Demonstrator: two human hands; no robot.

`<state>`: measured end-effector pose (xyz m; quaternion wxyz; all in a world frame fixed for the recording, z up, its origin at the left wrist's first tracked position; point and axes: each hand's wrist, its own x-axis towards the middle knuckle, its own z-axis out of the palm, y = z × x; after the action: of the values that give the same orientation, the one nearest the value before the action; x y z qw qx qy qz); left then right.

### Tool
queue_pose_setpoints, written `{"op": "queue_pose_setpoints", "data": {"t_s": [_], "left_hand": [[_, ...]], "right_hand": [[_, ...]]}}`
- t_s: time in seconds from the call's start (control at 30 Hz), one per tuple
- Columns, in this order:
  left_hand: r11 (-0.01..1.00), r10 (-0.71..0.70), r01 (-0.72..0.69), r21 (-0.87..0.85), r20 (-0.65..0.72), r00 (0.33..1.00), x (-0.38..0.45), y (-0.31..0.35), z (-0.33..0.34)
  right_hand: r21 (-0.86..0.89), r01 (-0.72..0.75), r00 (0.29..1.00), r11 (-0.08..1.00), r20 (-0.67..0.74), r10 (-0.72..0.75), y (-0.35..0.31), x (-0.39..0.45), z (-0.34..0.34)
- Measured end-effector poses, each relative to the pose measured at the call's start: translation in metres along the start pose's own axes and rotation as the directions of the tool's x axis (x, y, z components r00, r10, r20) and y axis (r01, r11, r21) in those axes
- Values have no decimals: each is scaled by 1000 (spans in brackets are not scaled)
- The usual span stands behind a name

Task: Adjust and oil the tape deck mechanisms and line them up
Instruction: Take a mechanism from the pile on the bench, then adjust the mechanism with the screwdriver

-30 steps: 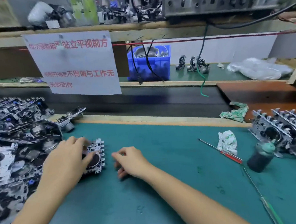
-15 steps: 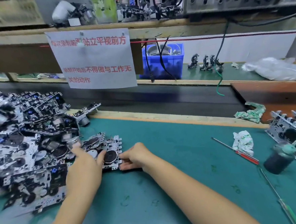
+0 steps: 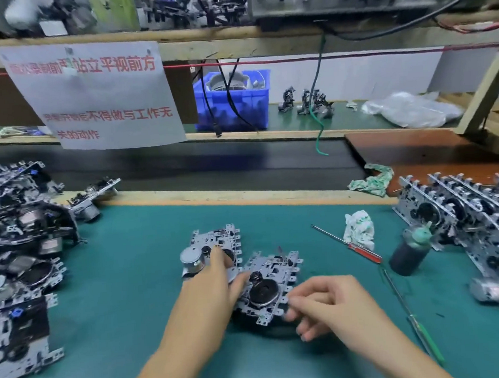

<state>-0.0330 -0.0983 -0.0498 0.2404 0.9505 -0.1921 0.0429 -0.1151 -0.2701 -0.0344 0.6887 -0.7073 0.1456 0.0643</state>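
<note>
Two tape deck mechanisms lie on the green mat at the centre. The near mechanism (image 3: 267, 288) shows a black flywheel, and the far mechanism (image 3: 213, 244) carries a silver motor. My left hand (image 3: 208, 292) lies across both, its fingers over the far one and its thumb at the near one's left edge. My right hand (image 3: 324, 301) pinches the near mechanism's lower right edge with curled fingers. A dark oil bottle (image 3: 409, 251) with a green cap stands to the right.
A heap of mechanisms (image 3: 16, 249) fills the left side. A row of upright mechanisms (image 3: 466, 218) stands at the right. A red-handled screwdriver (image 3: 349, 245), a green-handled tool (image 3: 413, 316) and a crumpled cloth (image 3: 359, 228) lie near the bottle. A conveyor belt (image 3: 211, 165) runs behind.
Both hands have drawn the two mechanisms away from the left heap to the middle of the mat. The right hand shifted to the near mechanism's right edge.
</note>
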Motion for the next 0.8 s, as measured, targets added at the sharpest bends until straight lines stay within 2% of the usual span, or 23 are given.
{"op": "queue_pose_setpoints", "data": {"t_s": [0.2, 0.27, 0.3, 0.33, 0.4, 0.47, 0.5, 0.57, 0.6, 0.63, 0.7, 0.77, 0.8], "left_hand": [[967, 243, -227, -117, 154, 958, 23, 24, 27], [950, 296, -262, -172, 220, 930, 37, 21, 26], [945, 298, -247, -216, 247, 922, 42, 20, 25], [943, 272, -209, -259, 238, 933, 47, 18, 23], [942, 140, -112, -315, 68, 988, 59, 13, 22], [955, -20, -11, -296, -102, 995, 77, 10, 22], [964, -81, 52, -261, -99, 992, 89, 10, 24], [956, -172, 189, -226, 93, 981, 112, 19, 30], [912, -200, 268, -311, 233, 952, 121, 24, 34], [827, -210, 360, -431, 358, 910, 126, 31, 36], [624, -212, 526, -578, 522, 826, 133, 37, 39], [511, -187, 588, -627, 587, 788, 137, 38, 41], [485, -177, 597, -639, 597, 782, 138, 37, 41]], "right_hand": [[-157, -101, 994, 982, -55, 94, 27, -30, -38], [-231, -59, 977, 971, -215, 9, 35, -30, -46], [-316, -23, 940, 949, -330, -87, 39, -29, -50], [-402, 7, 884, 916, -426, -194, 41, -26, -54], [-463, 53, 805, 885, -504, -312, 41, -17, -61], [-473, 44, 830, 880, -473, -295, 39, -5, -63], [-499, 10, 863, 867, -434, -260, 38, 2, -62], [-589, -40, 913, 807, -350, -210, 38, 13, -59], [-617, -46, 925, 786, -322, -199, 38, 17, -58], [-618, -40, 932, 785, -306, -194, 39, 19, -57], [-512, -14, 948, 859, -279, -151, 41, 20, -56], [-300, -5, 969, 954, -236, -69, 45, 21, -57], [-194, -15, 976, 981, -217, -28, 45, 21, -58]]}}
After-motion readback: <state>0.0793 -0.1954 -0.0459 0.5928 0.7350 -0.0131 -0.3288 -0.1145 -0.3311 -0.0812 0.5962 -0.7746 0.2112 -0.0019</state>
